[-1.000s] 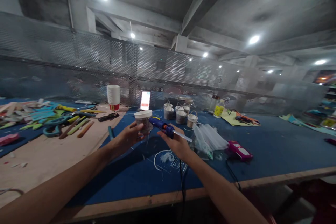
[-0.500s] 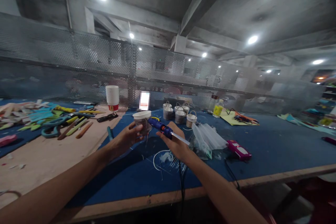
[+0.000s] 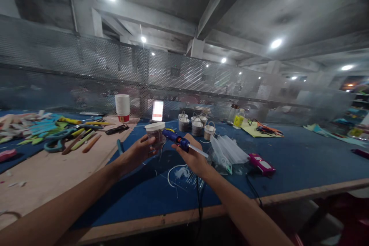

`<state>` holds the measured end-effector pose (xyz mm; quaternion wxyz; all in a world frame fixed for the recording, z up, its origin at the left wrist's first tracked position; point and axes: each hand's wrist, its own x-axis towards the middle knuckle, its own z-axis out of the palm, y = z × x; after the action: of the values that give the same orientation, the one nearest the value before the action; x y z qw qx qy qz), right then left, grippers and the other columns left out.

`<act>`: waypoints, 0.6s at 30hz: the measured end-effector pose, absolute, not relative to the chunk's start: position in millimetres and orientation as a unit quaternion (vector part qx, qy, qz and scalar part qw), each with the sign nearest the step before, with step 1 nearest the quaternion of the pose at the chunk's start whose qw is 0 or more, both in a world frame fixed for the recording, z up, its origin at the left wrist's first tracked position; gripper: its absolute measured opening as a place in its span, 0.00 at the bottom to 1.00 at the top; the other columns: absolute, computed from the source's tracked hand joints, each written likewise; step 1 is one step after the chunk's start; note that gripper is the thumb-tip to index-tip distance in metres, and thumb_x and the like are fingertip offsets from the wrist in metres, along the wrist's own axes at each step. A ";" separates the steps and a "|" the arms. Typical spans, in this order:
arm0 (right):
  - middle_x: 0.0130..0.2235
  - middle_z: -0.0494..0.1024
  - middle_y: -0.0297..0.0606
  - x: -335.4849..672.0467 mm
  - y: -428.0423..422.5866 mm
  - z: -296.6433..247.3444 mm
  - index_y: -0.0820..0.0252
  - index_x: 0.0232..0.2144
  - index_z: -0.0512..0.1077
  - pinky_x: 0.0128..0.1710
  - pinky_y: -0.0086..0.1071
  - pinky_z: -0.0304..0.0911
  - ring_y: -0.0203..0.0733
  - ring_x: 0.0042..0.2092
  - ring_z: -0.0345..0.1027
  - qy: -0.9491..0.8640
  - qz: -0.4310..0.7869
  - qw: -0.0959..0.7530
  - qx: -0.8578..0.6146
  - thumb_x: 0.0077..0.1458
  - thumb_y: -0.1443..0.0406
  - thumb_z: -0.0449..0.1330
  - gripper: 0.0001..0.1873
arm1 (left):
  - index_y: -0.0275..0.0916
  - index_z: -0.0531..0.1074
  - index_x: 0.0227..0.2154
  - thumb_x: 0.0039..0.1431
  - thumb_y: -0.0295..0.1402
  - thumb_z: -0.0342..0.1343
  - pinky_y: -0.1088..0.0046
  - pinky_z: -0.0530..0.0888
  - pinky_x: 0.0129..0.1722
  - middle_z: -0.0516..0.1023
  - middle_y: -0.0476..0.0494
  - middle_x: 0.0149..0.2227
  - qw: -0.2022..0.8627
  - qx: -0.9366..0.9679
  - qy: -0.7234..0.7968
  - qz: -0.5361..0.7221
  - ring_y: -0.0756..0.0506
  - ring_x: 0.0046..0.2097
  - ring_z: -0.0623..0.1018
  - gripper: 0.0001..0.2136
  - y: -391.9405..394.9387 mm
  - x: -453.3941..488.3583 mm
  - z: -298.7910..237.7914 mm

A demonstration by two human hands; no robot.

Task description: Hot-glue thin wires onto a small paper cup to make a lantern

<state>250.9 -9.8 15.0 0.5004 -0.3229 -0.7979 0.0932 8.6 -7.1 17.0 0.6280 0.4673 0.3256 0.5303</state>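
Observation:
My left hand [image 3: 142, 150] is closed around a small cup [image 3: 155, 127] with a white rim and a darker wrapped side, held above the blue table. In my right hand [image 3: 192, 156] is a blue hot glue gun [image 3: 176, 138], a clear glue stick [image 3: 198, 151] poking out of its back end. The gun's nozzle points left at the cup's side; whether it touches cannot be made out. Behind the hands stand several small handled buckets [image 3: 197, 127], wrapped in a similar way.
Scissors [image 3: 54, 145] and several tools lie on a wooden board [image 3: 54, 177] at left, near stacked paper cups [image 3: 122, 107]. Loose glue sticks [image 3: 196, 178], a plastic bag [image 3: 227, 150], a magenta device [image 3: 261, 164] and a yellow bottle [image 3: 239, 119] are to the right. A mesh screen [image 3: 173, 73] stands behind.
Almost nothing differs. The whole view has shifted very slightly, while both hands keep the cup and the glue gun in the same position against each other.

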 end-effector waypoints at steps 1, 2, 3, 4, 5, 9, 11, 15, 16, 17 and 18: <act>0.36 0.72 0.34 250.9 -9.6 14.9 0.57 0.32 0.71 0.35 0.29 0.61 0.36 0.33 0.62 -0.797 0.092 0.500 -0.326 0.67 0.53 0.60 0.16 | 0.43 0.81 0.47 0.56 0.39 0.70 0.68 0.75 0.44 0.84 0.41 0.50 0.631 0.467 0.322 0.529 0.42 0.45 0.82 0.16 -6.9 8.3 16.7; 0.36 0.71 0.34 250.9 -9.4 15.0 0.57 0.32 0.71 0.35 0.30 0.61 0.37 0.33 0.62 -0.795 0.091 0.501 -0.330 0.67 0.52 0.60 0.16 | 0.43 0.81 0.47 0.57 0.39 0.70 0.69 0.75 0.44 0.84 0.41 0.49 0.634 0.466 0.318 0.529 0.42 0.45 0.82 0.15 -6.6 8.0 16.4; 0.35 0.71 0.35 251.0 -9.2 15.0 0.57 0.31 0.71 0.34 0.30 0.61 0.37 0.33 0.62 -0.793 0.090 0.502 -0.334 0.66 0.52 0.60 0.17 | 0.44 0.82 0.47 0.57 0.39 0.69 0.69 0.75 0.44 0.84 0.42 0.49 0.636 0.466 0.315 0.528 0.43 0.45 0.82 0.15 -6.2 7.8 16.1; 0.35 0.71 0.35 251.1 -8.8 15.0 0.57 0.31 0.70 0.34 0.30 0.61 0.37 0.33 0.62 -0.791 0.092 0.503 -0.336 0.66 0.52 0.60 0.17 | 0.44 0.82 0.47 0.58 0.39 0.69 0.70 0.75 0.44 0.85 0.42 0.49 0.638 0.465 0.314 0.527 0.43 0.45 0.82 0.15 -5.9 7.6 15.8; 0.34 0.71 0.34 251.3 -8.4 15.0 0.57 0.31 0.70 0.34 0.30 0.60 0.37 0.33 0.62 -0.789 0.093 0.505 -0.337 0.66 0.52 0.60 0.16 | 0.45 0.81 0.47 0.58 0.39 0.69 0.70 0.76 0.44 0.85 0.43 0.49 0.640 0.463 0.314 0.526 0.43 0.45 0.82 0.15 -5.6 7.3 15.6; 0.33 0.71 0.34 252.1 -6.0 14.1 0.57 0.32 0.71 0.35 0.31 0.62 0.38 0.34 0.63 -0.788 0.089 0.510 -0.334 0.67 0.53 0.60 0.16 | 0.46 0.81 0.49 0.59 0.39 0.68 0.71 0.76 0.42 0.84 0.44 0.50 0.643 0.465 0.315 0.521 0.44 0.44 0.82 0.15 -5.4 6.4 15.1; 0.33 0.71 0.34 252.5 -5.0 13.2 0.57 0.32 0.71 0.36 0.30 0.62 0.39 0.34 0.64 -0.786 0.085 0.511 -0.337 0.66 0.52 0.60 0.16 | 0.46 0.82 0.49 0.60 0.38 0.67 0.71 0.76 0.41 0.84 0.43 0.50 0.640 0.467 0.314 0.523 0.44 0.43 0.81 0.15 -5.4 5.9 14.8; 0.33 0.71 0.34 252.8 -4.4 12.2 0.57 0.32 0.71 0.36 0.30 0.62 0.39 0.34 0.64 -0.785 0.088 0.509 -0.341 0.66 0.52 0.60 0.17 | 0.46 0.82 0.49 0.60 0.39 0.67 0.69 0.76 0.44 0.84 0.42 0.53 0.643 0.467 0.310 0.522 0.43 0.45 0.81 0.15 -4.8 5.8 14.5; 0.33 0.71 0.35 252.8 -4.2 12.1 0.57 0.32 0.72 0.36 0.30 0.62 0.39 0.34 0.64 -0.785 0.091 0.509 -0.341 0.66 0.52 0.60 0.16 | 0.46 0.82 0.49 0.59 0.39 0.68 0.70 0.76 0.45 0.84 0.42 0.53 0.644 0.466 0.309 0.522 0.43 0.46 0.81 0.15 -4.6 5.9 14.5; 0.33 0.71 0.35 252.8 -3.9 11.9 0.57 0.32 0.72 0.36 0.30 0.62 0.39 0.34 0.64 -0.784 0.094 0.510 -0.340 0.66 0.52 0.60 0.16 | 0.46 0.82 0.49 0.59 0.39 0.68 0.70 0.76 0.45 0.84 0.42 0.53 0.645 0.464 0.309 0.523 0.43 0.46 0.81 0.15 -4.2 6.0 14.4; 0.33 0.71 0.35 252.8 -3.3 11.6 0.56 0.32 0.72 0.36 0.31 0.62 0.40 0.34 0.64 -0.784 0.096 0.510 -0.339 0.66 0.52 0.60 0.16 | 0.46 0.82 0.49 0.58 0.40 0.68 0.70 0.76 0.44 0.84 0.42 0.53 0.646 0.462 0.309 0.523 0.44 0.46 0.81 0.16 -3.9 6.0 14.2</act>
<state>252.8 -3.3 11.6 0.5104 -0.3393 -0.7843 0.0960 6.0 -3.9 14.2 0.6462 0.4621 0.3085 0.5232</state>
